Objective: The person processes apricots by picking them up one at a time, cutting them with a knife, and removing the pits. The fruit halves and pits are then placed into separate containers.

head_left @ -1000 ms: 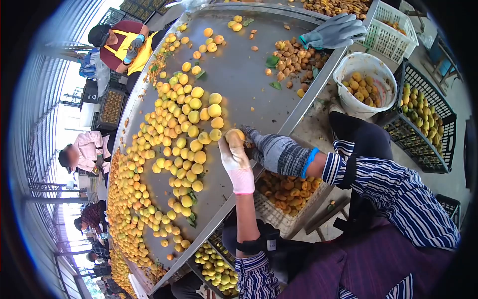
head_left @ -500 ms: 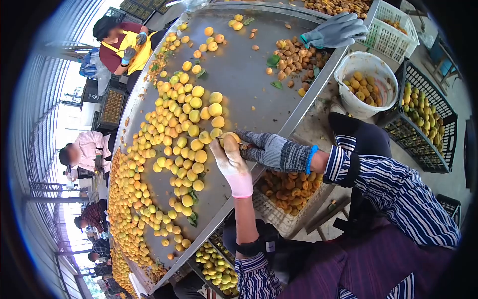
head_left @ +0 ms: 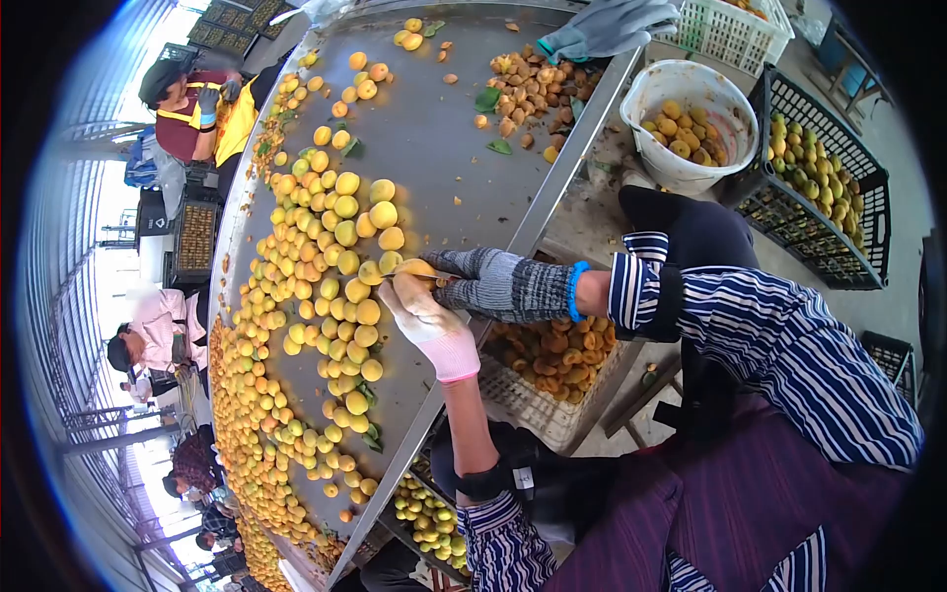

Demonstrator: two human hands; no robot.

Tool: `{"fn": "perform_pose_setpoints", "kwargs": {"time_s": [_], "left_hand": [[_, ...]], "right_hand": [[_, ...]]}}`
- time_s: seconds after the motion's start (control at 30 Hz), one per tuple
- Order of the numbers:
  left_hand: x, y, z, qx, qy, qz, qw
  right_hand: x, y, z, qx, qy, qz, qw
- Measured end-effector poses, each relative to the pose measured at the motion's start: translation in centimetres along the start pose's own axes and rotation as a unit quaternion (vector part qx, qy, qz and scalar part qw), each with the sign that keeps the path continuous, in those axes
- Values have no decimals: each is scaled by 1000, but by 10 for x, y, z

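Note:
My left hand [head_left: 431, 324], in a white and pink glove, is closed with its fingertips around an apricot [head_left: 416, 267] over the table's near edge. Against the same fruit presses my right hand [head_left: 501, 284], wearing a grey knitted glove with a blue cuff. Its fingers are curled, and whatever they hold is hidden. Just beyond both hands, many loose yellow-orange apricots [head_left: 347, 234] spread over the metal table [head_left: 449, 148]. Below the hands, a pale crate [head_left: 538, 409] holds opened orange apricot halves [head_left: 552, 360].
A grey glove [head_left: 607, 30] and a pile of apricot stones [head_left: 533, 89] lie at the table's far end. To the right stand a white bucket [head_left: 641, 99] and a black crate [head_left: 819, 247] of fruit. Across the table, a person in a yellow apron [head_left: 237, 123] works.
The view has shifted, so the table and bucket appear further left and higher. My hands stay together at the apricot. The person across has raised their gloved hands.

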State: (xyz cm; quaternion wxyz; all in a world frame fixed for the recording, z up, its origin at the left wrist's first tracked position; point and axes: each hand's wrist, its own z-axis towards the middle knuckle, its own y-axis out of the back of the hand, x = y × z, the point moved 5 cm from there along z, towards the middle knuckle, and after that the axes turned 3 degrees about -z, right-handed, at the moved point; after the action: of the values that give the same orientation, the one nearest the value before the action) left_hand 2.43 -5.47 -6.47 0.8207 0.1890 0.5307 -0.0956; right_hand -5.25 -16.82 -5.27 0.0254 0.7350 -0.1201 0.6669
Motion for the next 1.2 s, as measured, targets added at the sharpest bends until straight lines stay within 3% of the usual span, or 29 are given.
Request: {"fn": "perform_pose_setpoints", "kwargs": {"time_s": [0.03,0.07,0.1,0.17,0.23,0.27,0.3,0.33,0.37,0.43,0.5,0.57,0.67,0.7,0.77,0.9,1.03,1.1,1.13,1.17,1.2], "left_hand": [[10,4,-1,5,-9,-28,1000],[1,3,2,-14,-76,49,996],[-11,2,2,-12,-75,49,996],[-20,-5,7,1,148,-65,987],[-35,-6,15,22,147,-132,980],[-27,-4,15,-1,232,-302,925],[-20,-3,16,-20,304,-463,832],[-12,5,21,12,310,-516,798],[-14,8,24,6,299,-520,800],[-19,15,26,-16,247,-429,869],[-21,18,19,-18,231,-394,889],[-33,18,13,60,100,-246,962],[-48,14,15,111,159,-154,969],[-42,14,17,107,98,-113,983],[-43,12,16,120,149,-157,969],[-53,9,20,119,128,-177,969],[-54,18,20,90,153,-218,960],[-52,27,25,74,165,-240,954],[-50,30,26,76,188,-288,936],[-50,31,28,77,209,-336,915],[-51,34,29,71,204,-341,915]], "right_hand": [[0,3,1,17,-57,29,998],[1,11,2,12,-139,58,989],[2,10,-1,11,-140,60,988],[6,10,-4,40,-149,174,973],[11,8,-2,65,-135,177,973],[17,7,-1,60,-119,204,970],[23,7,-1,56,-103,229,966],[20,9,0,56,-89,234,967],[17,5,3,67,-85,225,968],[22,1,8,31,-2,189,982],[20,3,6,29,3,198,980],[30,0,-11,93,-130,206,965],[21,-4,-11,143,-132,261,946],[21,-5,-10,150,-134,254,946],[20,0,-10,111,-123,209,964],[24,0,-8,79,-154,188,967],[30,2,-8,112,-169,154,967],[48,16,4,48,-4,-53,997],[56,24,5,23,-32,-97,995],[62,27,8,29,-31,-103,994],[71,34,12,26,13,-27,999]]}}
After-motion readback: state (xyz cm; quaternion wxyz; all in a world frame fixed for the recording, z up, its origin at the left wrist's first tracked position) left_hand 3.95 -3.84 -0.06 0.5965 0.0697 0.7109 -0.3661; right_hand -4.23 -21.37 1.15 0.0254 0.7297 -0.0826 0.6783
